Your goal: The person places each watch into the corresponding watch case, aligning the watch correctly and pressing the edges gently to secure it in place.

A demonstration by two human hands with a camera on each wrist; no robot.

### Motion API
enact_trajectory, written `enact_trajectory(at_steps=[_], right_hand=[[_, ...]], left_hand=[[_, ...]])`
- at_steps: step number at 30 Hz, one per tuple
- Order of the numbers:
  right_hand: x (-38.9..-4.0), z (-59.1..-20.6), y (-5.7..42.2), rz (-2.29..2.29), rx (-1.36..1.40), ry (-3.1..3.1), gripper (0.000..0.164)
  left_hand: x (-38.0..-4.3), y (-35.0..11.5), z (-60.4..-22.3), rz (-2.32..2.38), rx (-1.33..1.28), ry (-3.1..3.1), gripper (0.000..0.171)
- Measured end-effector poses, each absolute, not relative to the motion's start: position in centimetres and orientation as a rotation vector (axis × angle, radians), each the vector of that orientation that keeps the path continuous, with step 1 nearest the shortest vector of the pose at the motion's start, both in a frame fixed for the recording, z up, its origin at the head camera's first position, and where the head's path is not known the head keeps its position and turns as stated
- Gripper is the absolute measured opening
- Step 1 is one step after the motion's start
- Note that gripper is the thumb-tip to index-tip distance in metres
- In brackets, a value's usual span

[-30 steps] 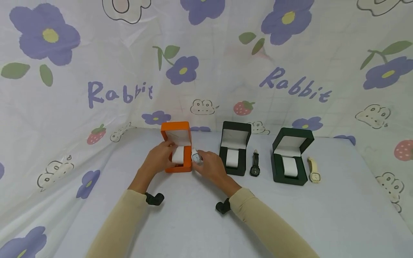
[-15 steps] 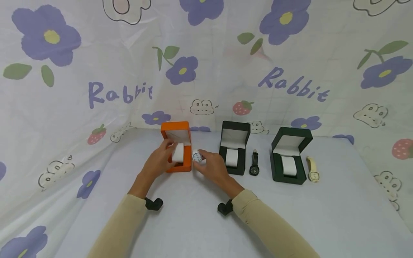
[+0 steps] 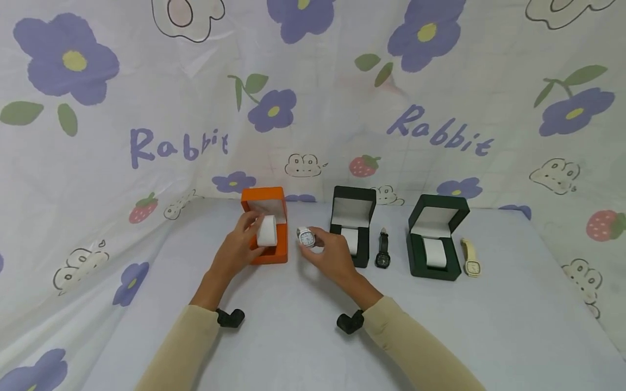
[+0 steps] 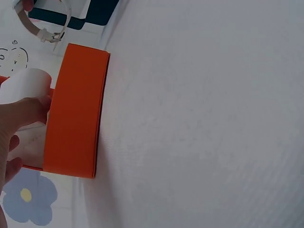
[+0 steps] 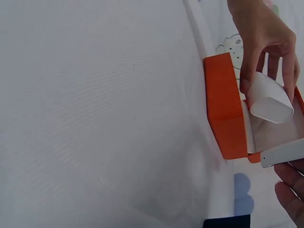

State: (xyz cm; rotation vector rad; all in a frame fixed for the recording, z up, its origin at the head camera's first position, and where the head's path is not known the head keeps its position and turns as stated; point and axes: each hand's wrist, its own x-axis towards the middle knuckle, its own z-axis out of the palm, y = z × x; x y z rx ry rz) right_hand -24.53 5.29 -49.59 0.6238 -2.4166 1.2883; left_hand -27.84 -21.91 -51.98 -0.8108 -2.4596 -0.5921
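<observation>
Just inside the mouth of the orange box point(image 3: 280, 257), whose lid is raised, a white cushion point(image 3: 267, 232) is pinched between the thumb and fingers of the left hand point(image 3: 235, 248); whether it is fully clear of the box cannot be told. Near the orange box, on its right, a white-strapped watch point(image 3: 307, 238) is held by its edge in the right hand point(image 3: 335, 257), apart from the cushion (its strap, with a buckle, is seen curving round in the left wrist view). Farther right of the orange box, a black box point(image 3: 363, 248) is partly covered by the right hand, and beyond it are laid a black watch point(image 3: 383, 252), a dark green box point(image 3: 434, 273) and a gold watch point(image 3: 470, 258).
</observation>
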Motion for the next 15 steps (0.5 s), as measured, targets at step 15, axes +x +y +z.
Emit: enact_trajectory(at_steps=[15], right_hand=[[-22.5, -47.6, 8.3, 1.420, 0.620, -2.284, 0.040]], left_hand=[[-25.7, -19.9, -50.5, -1.008, -0.753, -2.388, 0.079]])
